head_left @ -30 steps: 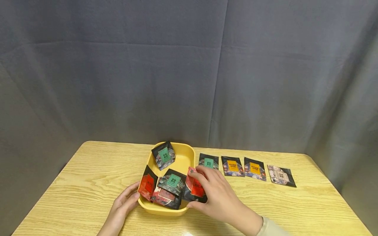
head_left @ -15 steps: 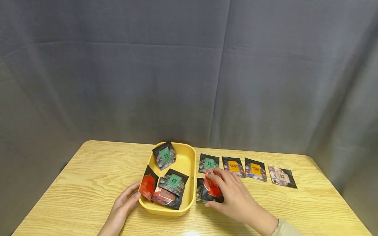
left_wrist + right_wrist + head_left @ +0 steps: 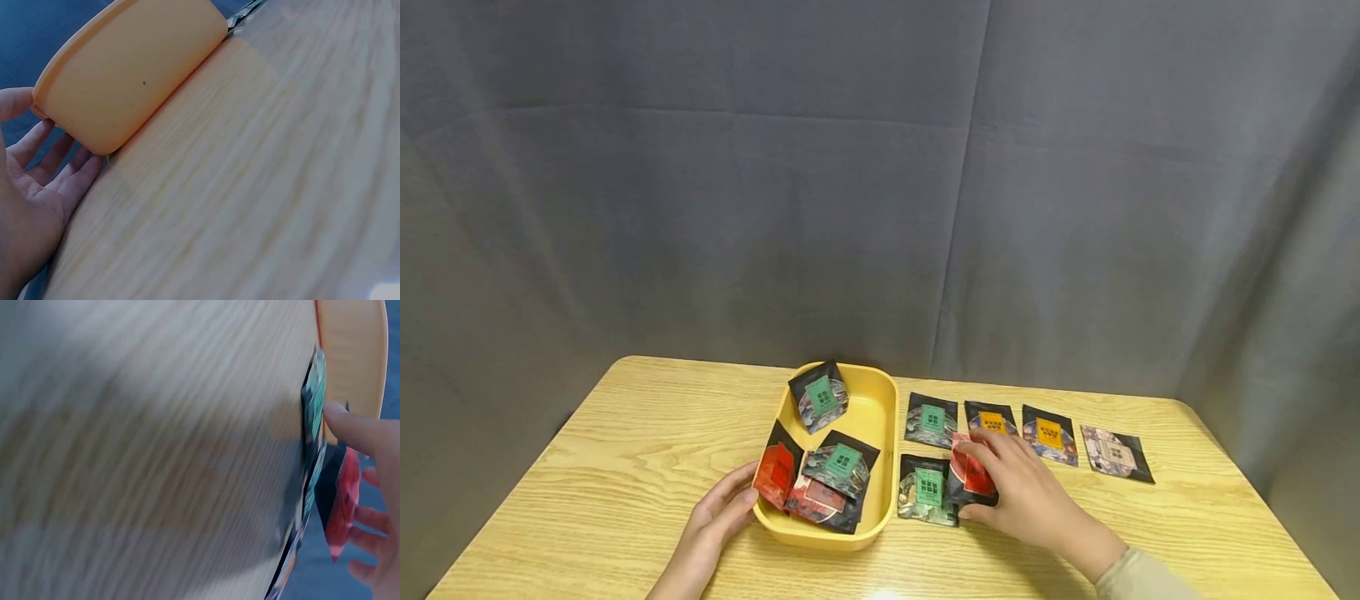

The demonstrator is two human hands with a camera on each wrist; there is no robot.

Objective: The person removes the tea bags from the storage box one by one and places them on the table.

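Pinching the red packet between thumb and fingers of the right grip, closed down narrowly on it. Holding it tilted just right of the near green packet and in front of the left orange packet, partly covered by the fingers. Cannot tell whether touching the table or hovering just over it. Resting the left grip against the left side of the tray, fingers loosely spread and not clenched.

Judging by the layout, probably at the step of setting down a second piece in the near row, below the far green packet, both orange ones and the pale packet. Likely calls next for levelling the red packet, lowering it flat without catching the near green packet's edge, then parting thumb and fingers gently, so as not to drag it sideways.
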